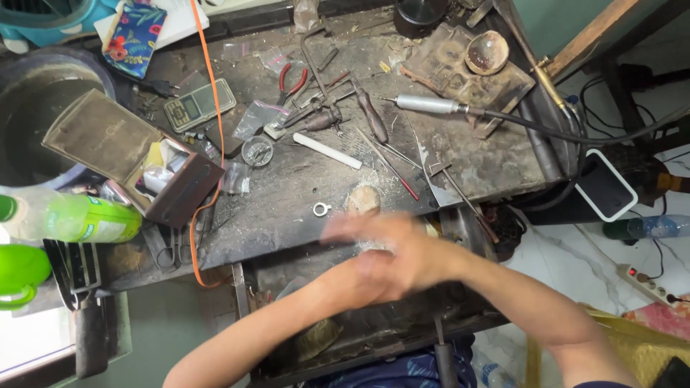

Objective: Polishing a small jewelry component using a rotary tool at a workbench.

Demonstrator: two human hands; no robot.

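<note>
My two hands meet at the front edge of a worn metal workbench, both smeared by motion. My right hand comes in from the lower right and lies across my left hand, which reaches in from the lower left. The blur hides the fingers, and I cannot tell whether anything is held between the palms. Just beyond the fingertips lie a small silver ring and a rounded wooden bench peg.
On the bench are a white stick, red-handled pliers, a digital scale, an open brown box, a rotary handpiece and a shell dish. A green bottle lies at the left, and a white-cased phone at the right.
</note>
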